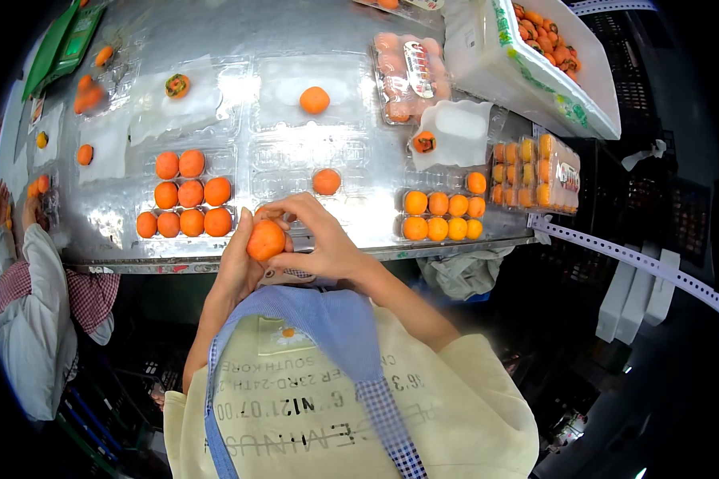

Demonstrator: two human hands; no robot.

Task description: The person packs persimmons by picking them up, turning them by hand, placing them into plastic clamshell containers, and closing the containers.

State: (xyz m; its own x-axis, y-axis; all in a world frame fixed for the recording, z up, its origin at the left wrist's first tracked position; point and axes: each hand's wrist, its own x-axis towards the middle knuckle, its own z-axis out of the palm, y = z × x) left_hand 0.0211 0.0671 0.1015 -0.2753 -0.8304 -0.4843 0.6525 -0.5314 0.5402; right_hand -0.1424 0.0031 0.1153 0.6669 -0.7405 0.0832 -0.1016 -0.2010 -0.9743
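Observation:
An orange persimmon (266, 240) is held between both hands in front of my chest, over the table's near edge. My left hand (244, 254) cradles it from the left, fingers behind it. From the right, my right hand (315, 239) curls round it, thumb at its lower side. Just beyond the hands, a single persimmon (326, 182) sits in a clear plastic tray (276, 160). To the left, a tray holds several persimmons (190, 193) in rows. Another tray at the right holds several smaller orange ones (438, 203).
A white foam box (527, 72) of persimmons stands at the back right. Closed clear packs (411, 76) lie near it, with more stacked packs (539, 173) at the right edge. A co-worker's sleeve (44, 263) is at the far left, beside a green scale (76, 36).

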